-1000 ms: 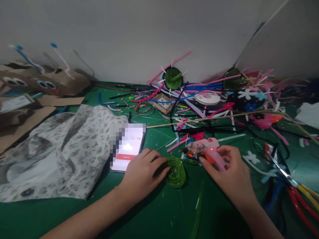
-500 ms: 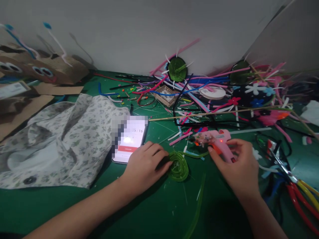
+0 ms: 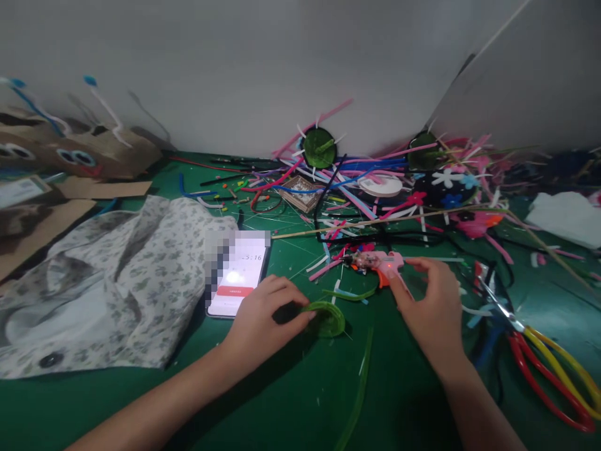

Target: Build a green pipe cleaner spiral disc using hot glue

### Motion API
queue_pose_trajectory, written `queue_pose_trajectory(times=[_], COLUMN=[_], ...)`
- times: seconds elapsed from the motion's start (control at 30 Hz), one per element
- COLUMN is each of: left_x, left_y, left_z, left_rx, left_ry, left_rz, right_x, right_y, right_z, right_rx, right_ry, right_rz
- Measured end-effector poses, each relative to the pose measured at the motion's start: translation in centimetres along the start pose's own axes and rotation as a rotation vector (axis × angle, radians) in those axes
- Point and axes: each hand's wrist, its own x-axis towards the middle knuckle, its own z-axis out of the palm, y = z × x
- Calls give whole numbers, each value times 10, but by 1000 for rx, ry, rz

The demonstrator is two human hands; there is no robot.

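Observation:
My left hand pinches the left edge of a green coil of wound strips, which is tilted up on the green table. Near the coil's upper right, my right hand has its thumb at the handle of a pink glue gun with a small red light. The gun's nozzle points left. A loose green strip runs down toward the table's front edge, and a shorter green strip lies behind the coil.
Left of my left hand are a lit phone and a patterned cloth. Scissors with red and yellow handles lie at the right. Behind are colourful pipe cleaners, a round green piece and paper bags with eyes.
The camera view has shifted a little. My left hand has raised the coil's edge, so it now tilts instead of facing up. My right hand stays at the glue gun.

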Motion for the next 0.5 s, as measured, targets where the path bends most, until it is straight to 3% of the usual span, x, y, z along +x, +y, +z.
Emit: queue_pose_trajectory(times=[0.13, 0.27, 0.5], left_x=[-2, -5, -13], left_y=[7, 14, 18], left_z=[-17, -28, -28], left_rx=[110, 418, 497], left_ry=[252, 376, 432], left_rz=[396, 722, 742], right_x=[-2, -4, -5], right_y=[3, 5, 5], right_z=[5, 7, 8], right_rx=[36, 44, 49], right_ry=[-14, -25, -40], right_rz=[-3, -8, -16])
